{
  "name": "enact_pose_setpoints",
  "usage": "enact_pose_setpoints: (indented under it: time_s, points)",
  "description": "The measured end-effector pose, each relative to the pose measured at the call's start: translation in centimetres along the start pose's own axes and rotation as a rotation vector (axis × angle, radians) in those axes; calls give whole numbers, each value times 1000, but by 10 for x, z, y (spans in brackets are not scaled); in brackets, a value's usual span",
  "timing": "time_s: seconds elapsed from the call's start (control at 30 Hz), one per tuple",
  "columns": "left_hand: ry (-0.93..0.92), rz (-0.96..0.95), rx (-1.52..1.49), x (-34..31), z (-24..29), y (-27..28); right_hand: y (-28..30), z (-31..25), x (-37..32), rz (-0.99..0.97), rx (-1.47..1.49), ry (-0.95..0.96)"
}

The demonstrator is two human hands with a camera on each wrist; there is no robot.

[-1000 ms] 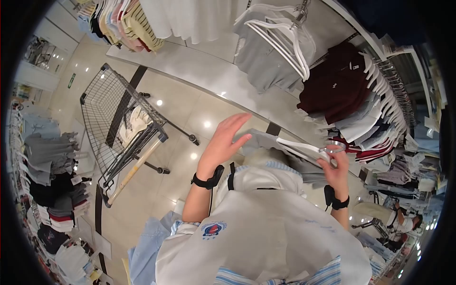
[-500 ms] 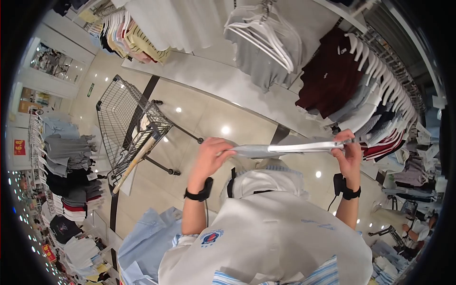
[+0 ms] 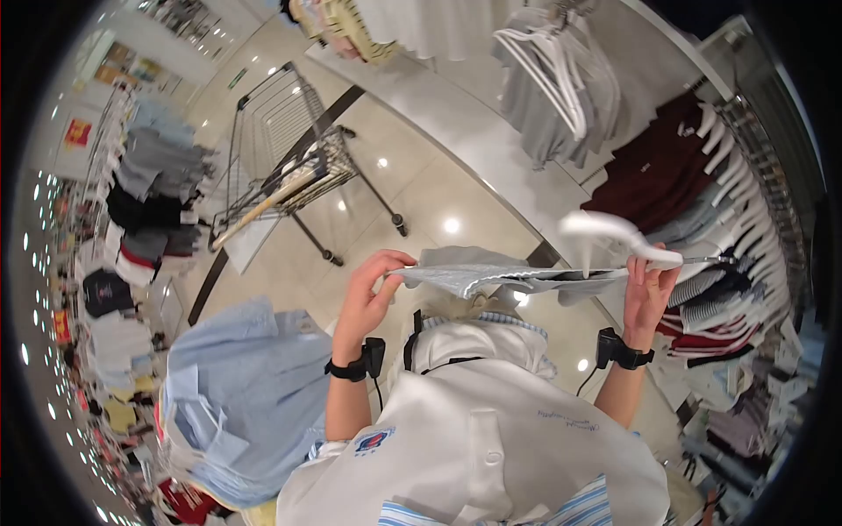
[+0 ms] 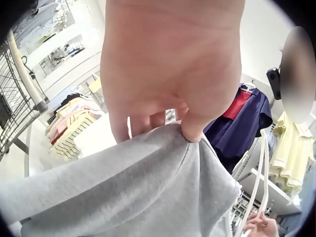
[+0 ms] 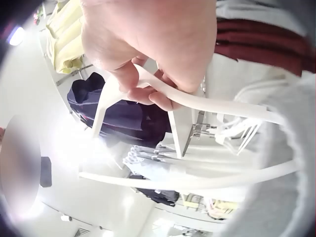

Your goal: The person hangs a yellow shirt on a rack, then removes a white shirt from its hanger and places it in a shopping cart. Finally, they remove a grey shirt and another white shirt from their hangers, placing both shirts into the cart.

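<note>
Showing red at far left, a sign [image 3: 77, 131] carries figures too small to read. Blue shirts [image 3: 254, 377] and a cart [image 3: 270, 205] follow. The left hand [image 3: 367, 294] pinches an edge of a grey garment [image 3: 474, 273], thumb against fingers; the left wrist view alone reveals a pale yellow garment [image 4: 291, 153]. The grey garment stretches between both hands, before a white shirt [image 3: 412, 473] whose badge [image 3: 374, 441] and blue script [image 3: 568, 419] are illegible. A white hanger [image 3: 605, 226] reaches the garment's right part; the right wrist view separates its two bars, unclear from the head. The right hand [image 3: 649, 298] curls round the hanger, thumb against fingers. Rightmost, a maroon shirt [image 3: 662, 175] bears an unreadable white mark.
</note>
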State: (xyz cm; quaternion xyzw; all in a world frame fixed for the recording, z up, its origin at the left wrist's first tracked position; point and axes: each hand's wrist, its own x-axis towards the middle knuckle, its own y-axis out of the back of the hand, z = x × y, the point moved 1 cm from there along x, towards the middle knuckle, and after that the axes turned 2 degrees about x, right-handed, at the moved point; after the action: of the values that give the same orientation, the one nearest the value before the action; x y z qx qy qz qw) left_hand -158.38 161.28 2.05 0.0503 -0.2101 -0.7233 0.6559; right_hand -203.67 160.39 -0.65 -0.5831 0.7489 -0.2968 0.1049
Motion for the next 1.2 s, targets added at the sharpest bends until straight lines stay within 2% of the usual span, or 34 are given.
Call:
enact_pose_setpoints:
  time_s: [0.03, 0.1, 0.17, 0.23, 0.3, 0.37, 0.43, 0.47, 0.5, 0.57, 0.63, 0.67, 0.7, 0.73, 0.77, 0.8, 0.87, 0.9, 0.97, 1.0, 1.03, 1.1, 1.17, 1.2]
  points:
    - [8, 29, 11, -10, 0, 0, -8, 7, 7, -49, 81, 2]
    - [245, -18, -88, -26, -6, 0, -35, 26, 13, -68, 187, 28]
    - [190, 18, -32, -31, -10, 6, -75, 40, 16, -132, 191, 20]
    - [129, 43, -15, -31, -9, 17, -105, 55, 19, -92, 184, 23]
    - [154, 60, -33, -30, -10, 35, -136, 63, 28, 31, 153, 83]
    - [181, 78, -61, -28, -16, 54, -162, 76, 37, 6, 167, 96]
    - [195, 134, -140, -23, -24, 74, -181, 101, 46, -336, 80, -26]
    - [186, 162, -152, -20, -27, 85, -198, 119, 45, -322, 54, -105]
    - [171, 155, -191, -16, -28, 94, -222, 141, 40, -147, -64, -177]
    - [148, 192, -239, -4, -32, 116, -258, 184, 34, -182, -60, -364]
    - [-139, 146, -384, 8, -34, 143, -298, 226, 17, -392, -16, -421]
    - [-171, 86, -415, 12, -30, 164, -325, 236, 4, -433, -49, -395]
    - [-169, 116, -414, 17, -31, 181, -357, 244, -8, -460, -54, -408]
    - [-243, 115, -442, 23, -31, 194, -383, 250, -19, -514, -66, -413]
    - [-313, 106, -471, 29, -30, 206, -399, 257, -27, -560, -80, -419]
    - [-303, 83, -488, 37, -29, 219, -396, 271, -30, -564, -87, -431]
    - [-317, 65, -473, 51, -40, 236, -378, 304, -29, -841, -333, -282]
    - [-338, 37, -451, 58, -45, 242, -386, 306, -22, -841, -341, -287]
    - [-334, 51, -418, 69, -48, 250, -403, 304, -12, -949, -671, 12]
    - [-330, 107, -330, 74, -49, 251, -413, 305, -15, -743, -547, -300]
    - [-325, 160, -238, 77, -51, 255, -423, 305, -10, -740, -551, -310]
    - [-355, 186, -146, 80, -68, 262, -435, 305, 14, -517, -236, -369]
    - [-251, 636, 76, 84, -89, 268, -438, 301, 41, -494, -198, -298]
    - [-171, 657, 107, 86, -106, 271, -439, 297, 55, -466, -160, -224]
